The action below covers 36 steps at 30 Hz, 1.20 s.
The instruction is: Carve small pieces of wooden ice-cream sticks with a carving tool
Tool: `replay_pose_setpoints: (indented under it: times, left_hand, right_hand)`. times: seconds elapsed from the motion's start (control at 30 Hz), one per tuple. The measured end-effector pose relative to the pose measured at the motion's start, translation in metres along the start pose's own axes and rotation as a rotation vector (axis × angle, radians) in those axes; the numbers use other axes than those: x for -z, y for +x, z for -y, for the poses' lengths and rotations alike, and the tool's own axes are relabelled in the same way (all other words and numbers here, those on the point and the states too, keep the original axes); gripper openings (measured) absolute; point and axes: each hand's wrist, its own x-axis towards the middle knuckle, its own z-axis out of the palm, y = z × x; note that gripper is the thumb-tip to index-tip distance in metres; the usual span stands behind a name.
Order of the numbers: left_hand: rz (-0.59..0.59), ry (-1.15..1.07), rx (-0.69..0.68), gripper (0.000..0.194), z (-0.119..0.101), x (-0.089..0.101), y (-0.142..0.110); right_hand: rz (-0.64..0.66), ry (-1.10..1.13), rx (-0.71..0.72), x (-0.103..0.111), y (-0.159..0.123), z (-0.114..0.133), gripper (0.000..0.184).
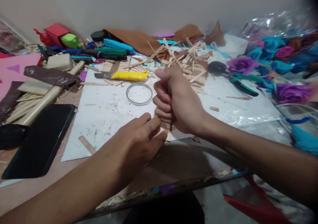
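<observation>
My right hand [177,98] is closed in a fist with the thumb on top. A thin dark tip shows below the fist, over a pale wooden piece [169,137]; the rest of what it grips is hidden. My left hand [141,136], with a ring on one finger, has its fingers bent and pressed on that wooden piece at the near edge of a white sheet [111,118]. Just beyond the hands lie a roll of tape [127,94] and a yellow box cutter [129,75] with its blade out.
Craft sticks [191,56] are heaped at the back. Pliers [244,84] and purple and blue paper flowers [242,65] lie on the right. At left are a black phone [41,141], a wooden-handled hammer [42,104] and a dark brown strip [51,76]. The table edge [139,196] runs close in front.
</observation>
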Motion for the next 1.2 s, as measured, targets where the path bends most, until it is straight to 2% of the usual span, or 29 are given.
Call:
replay_pose_setpoints:
  times: [0.17,0.23,0.33,0.37,0.53,0.7,0.97,1.2]
  left_hand:
    - [0.054,0.210,-0.165,0.021,0.004,0.004,-0.002]
    - [0.085,0.246,-0.189,0.021,0.002,0.010,-0.002]
    - [0.148,0.244,-0.179,0.033,-0.005,0.018,-0.002]
    - [0.143,0.240,-0.182,0.037,-0.006,0.020,-0.002]
    - [0.045,0.270,-0.220,0.022,-0.005,0.017,-0.003]
    - [0.074,0.235,-0.222,0.021,-0.003,0.019,-0.002]
    - [0.047,0.202,-0.194,0.025,-0.001,0.014,-0.004]
    - [0.036,0.187,-0.184,0.030,-0.004,0.015,-0.004]
  right_hand:
    - [0.019,0.045,-0.038,0.005,-0.001,0.001,0.068]
    - [0.042,0.103,-0.050,0.012,-0.004,0.007,0.071]
    - [0.050,0.219,0.047,0.022,-0.008,0.018,0.076]
    - [0.036,0.245,0.089,0.024,-0.009,0.021,0.077]
    - [-0.018,0.243,0.149,0.021,-0.011,0.016,0.072]
    - [-0.088,0.261,0.161,0.018,-0.010,0.003,0.070]
    - [-0.264,0.211,0.182,0.019,-0.014,0.002,0.070]
    - [-0.285,0.207,0.202,0.018,-0.013,-0.001,0.074]
